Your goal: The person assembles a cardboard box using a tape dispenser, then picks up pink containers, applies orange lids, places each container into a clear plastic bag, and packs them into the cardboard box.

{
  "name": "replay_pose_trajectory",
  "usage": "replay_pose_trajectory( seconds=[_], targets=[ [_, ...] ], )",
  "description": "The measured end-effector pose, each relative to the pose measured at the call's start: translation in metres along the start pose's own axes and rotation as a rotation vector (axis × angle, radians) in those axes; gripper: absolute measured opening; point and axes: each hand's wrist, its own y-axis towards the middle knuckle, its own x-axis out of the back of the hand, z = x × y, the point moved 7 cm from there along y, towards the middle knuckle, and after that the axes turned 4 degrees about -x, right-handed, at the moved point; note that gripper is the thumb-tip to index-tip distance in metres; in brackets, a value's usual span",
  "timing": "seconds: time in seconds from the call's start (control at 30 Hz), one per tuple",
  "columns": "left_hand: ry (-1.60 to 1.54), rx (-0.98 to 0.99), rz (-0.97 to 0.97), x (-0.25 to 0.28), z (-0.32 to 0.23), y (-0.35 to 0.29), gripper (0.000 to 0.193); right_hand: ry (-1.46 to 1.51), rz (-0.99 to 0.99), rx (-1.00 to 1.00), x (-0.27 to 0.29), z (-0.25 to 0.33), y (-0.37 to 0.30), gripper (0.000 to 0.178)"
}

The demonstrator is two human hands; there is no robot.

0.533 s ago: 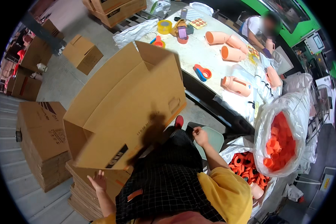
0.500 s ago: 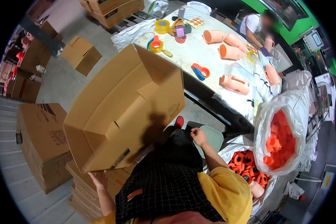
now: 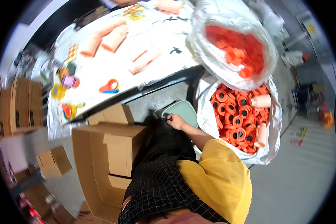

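Note:
Over the near edge of a grey-green stool (image 3: 186,111), beside my dark apron, my right hand (image 3: 176,121) has its fingers curled in, with nothing visible in them. Outside the picture, or hidden behind my body, is my left hand. A large open cardboard box (image 3: 87,164) stands at my left side against the apron, its inside and inner flaps showing. To the right of the stool, a white sack (image 3: 265,156) is full of orange-red ring-shaped parts with dark centres (image 3: 237,121). Two pale pink cylinders (image 3: 261,100) lie on those parts.
A white worktable (image 3: 112,71) ahead carries pink cylinders (image 3: 115,38), a tape roll (image 3: 58,91) and an orange-and-blue tool (image 3: 110,86). Behind the sack is a clear bag of orange-red parts (image 3: 242,48). Cardboard boxes (image 3: 54,161) stand on the floor at left.
My view has swung to the right, so the table and box appear further left. My left hand, on the box's lower corner before, is out of sight. My right hand stays near the stool.

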Motion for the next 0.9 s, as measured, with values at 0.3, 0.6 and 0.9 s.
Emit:
replay_pose_trajectory(
  seconds=[0.3,0.6,0.9],
  targets=[
    [1.338,-0.209,0.341,-0.163,-0.219,0.027,0.036,0.205,-0.25,-0.189,0.084,-0.042,0.039,0.035],
    [2.381,-0.591,0.869,-0.388,-0.343,0.061,0.03,0.445,-0.458,-0.35,0.069,-0.058,-0.027,0.034],
    [2.167,-0.952,1.485,-0.579,-0.197,0.008,0.028,0.648,-0.445,-0.94,-0.046,-0.164,-0.22,0.047]
  ],
)
